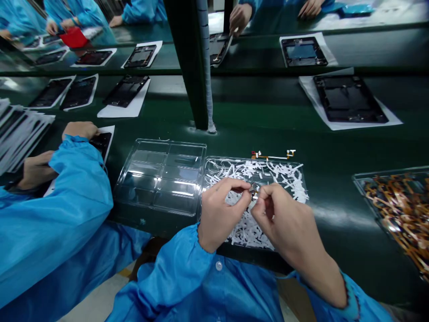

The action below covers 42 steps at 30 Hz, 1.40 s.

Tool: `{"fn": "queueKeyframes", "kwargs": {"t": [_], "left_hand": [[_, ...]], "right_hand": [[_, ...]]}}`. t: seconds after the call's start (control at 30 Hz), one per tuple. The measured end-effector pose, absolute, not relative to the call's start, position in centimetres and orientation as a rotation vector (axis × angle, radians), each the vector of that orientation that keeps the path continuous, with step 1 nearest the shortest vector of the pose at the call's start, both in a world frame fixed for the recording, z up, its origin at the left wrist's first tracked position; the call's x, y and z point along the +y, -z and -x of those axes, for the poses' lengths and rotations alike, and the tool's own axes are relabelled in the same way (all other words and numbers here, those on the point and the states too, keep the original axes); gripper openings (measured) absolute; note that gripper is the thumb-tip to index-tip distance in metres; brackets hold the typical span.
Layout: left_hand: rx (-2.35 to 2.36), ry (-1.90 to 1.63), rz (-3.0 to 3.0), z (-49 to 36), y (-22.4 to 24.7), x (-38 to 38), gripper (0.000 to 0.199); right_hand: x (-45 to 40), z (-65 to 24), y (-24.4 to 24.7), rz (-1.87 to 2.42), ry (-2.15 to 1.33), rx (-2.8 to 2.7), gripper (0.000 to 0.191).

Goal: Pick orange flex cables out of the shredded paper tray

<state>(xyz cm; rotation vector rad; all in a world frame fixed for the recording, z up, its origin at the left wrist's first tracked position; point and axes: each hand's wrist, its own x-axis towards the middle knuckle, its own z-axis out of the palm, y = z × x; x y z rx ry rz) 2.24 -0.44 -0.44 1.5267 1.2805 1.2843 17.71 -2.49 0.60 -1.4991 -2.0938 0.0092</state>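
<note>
My left hand (223, 210) and my right hand (288, 221) meet over a clear tray (305, 197) of white paper strips (250, 230). Thumb and index finger of my left hand pinch a small flex part (255, 191). My right hand's fingertips are pinched together at its right side; whether they hold part of it is too small to tell. Behind the tray lies a thin orange and white flex cable (273, 156). An unfilled clear tray (161, 176) with compartments sits to the left.
A tray of orange flex cables (402, 210) is at the right. A blue-sleeved co-worker (73, 192) works close on the left. Dark panels (350, 98) lie on white sheets behind a green post (189, 62). More people's hands show across the line.
</note>
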Motion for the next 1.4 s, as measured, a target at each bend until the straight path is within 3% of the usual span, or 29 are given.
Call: {"fn": "queueKeyframes", "kwargs": {"t": [0.13,0.4,0.63,0.77,1.4], "left_hand": [[1.202,-1.207,-1.358,-2.2,0.2,-0.7,0.012],[1.114,-1.089,-1.121,-1.6,0.1,0.0,0.017],[1.097,-1.110,-1.247,-1.6,0.2,-0.2,0.015],[1.095,-1.103,-1.437,-1.9,0.3,-0.4,0.024],[1.195,-0.997,-1.702,-2.0,-0.3,0.1,0.025]], "right_hand": [[-2.7,-19.5,-1.5,1.454,-0.247,-2.120,0.005],[-3.0,-19.8,-2.2,1.326,0.117,-2.150,0.022],[-2.0,-19.7,-2.5,1.469,-0.557,-1.901,0.005],[-1.8,-19.8,-2.4,1.482,-0.734,-1.796,0.009],[-1.7,-19.3,-2.1,1.457,-0.621,-1.921,0.013]]}}
